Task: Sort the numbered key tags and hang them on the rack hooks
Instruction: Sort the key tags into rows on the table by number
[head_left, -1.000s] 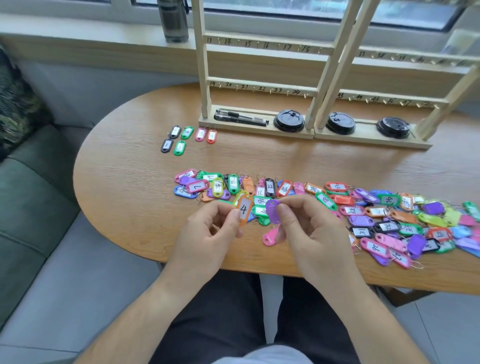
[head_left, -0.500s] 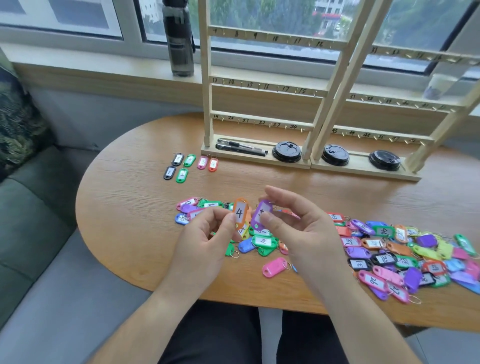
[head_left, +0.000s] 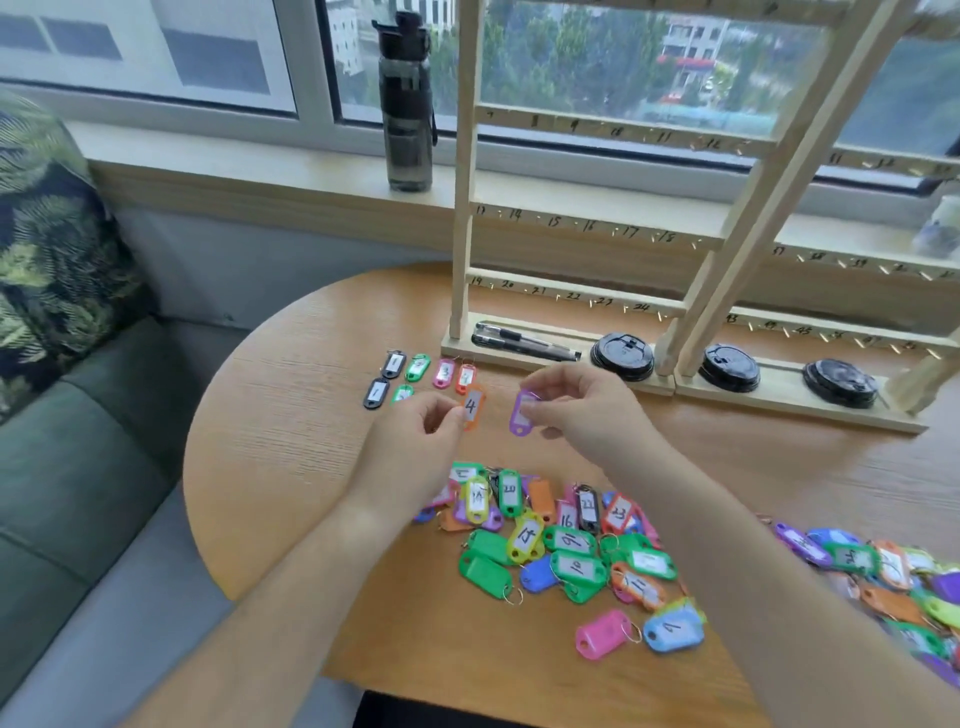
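While your left hand (head_left: 415, 441) pinches the orange tag marked 4 (head_left: 472, 408) between thumb and fingertips, your right hand (head_left: 587, 410) pinches a purple tag (head_left: 522, 413) the same way, so each grip is closed on one tag. You hold both tags upright above the counter (head_left: 291, 415), near each other but apart, between the loose pile of tags (head_left: 571, 551) nearer you and the rack (head_left: 571, 228) beyond. The purple tag's number cannot be read. Just beside the orange tag, a small set of tags (head_left: 418, 366) lies flat in two short rows: black, green, pink, red. On the rack's base lie two pens (head_left: 524, 343) and black lids (head_left: 622, 356). A dark bottle (head_left: 408, 104) stands on the windowsill (head_left: 260, 171).
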